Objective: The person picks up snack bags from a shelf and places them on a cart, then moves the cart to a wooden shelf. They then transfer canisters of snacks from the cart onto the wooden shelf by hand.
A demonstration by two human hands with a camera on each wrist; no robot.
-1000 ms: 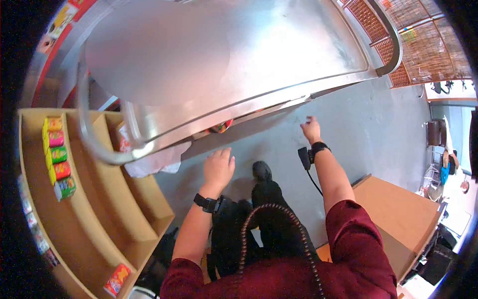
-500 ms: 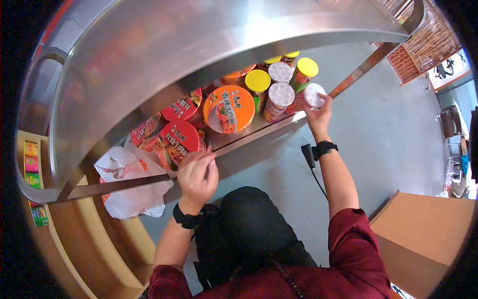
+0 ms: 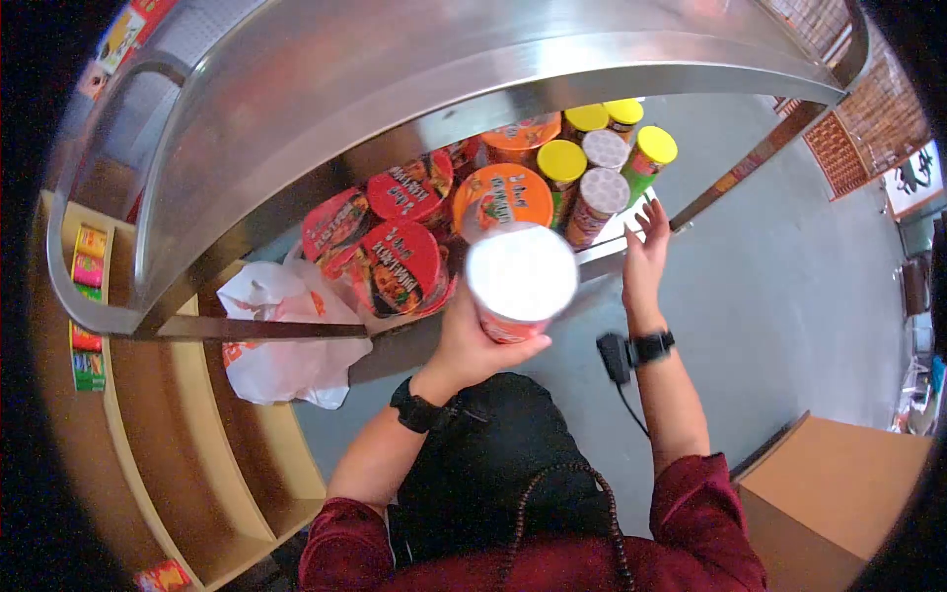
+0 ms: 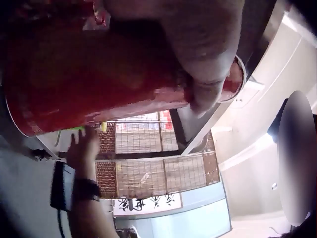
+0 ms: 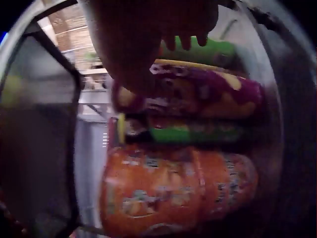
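Observation:
My left hand grips a red chip canister with a white lid, held up in front of the cart's lower shelf. In the left wrist view the thumb lies across the canister's red side. My right hand, fingers spread and holding nothing, is beside the shelf's right end. Nearest to it are a green canister with a yellow lid and a purple canister with a pale lid. In the right wrist view the hand overlaps the purple canister.
Red noodle cups and orange noodle cups share the shelf with several canisters. The metal cart top overhangs them. A white plastic bag hangs at the left, before a wooden shelf unit. A brown box stands at the right.
The body has lowered from above the cart top to the lower shelf. The right hand took hold of the white-lidded canister at the shelf's right end; now the left hand holds one and the right is free.

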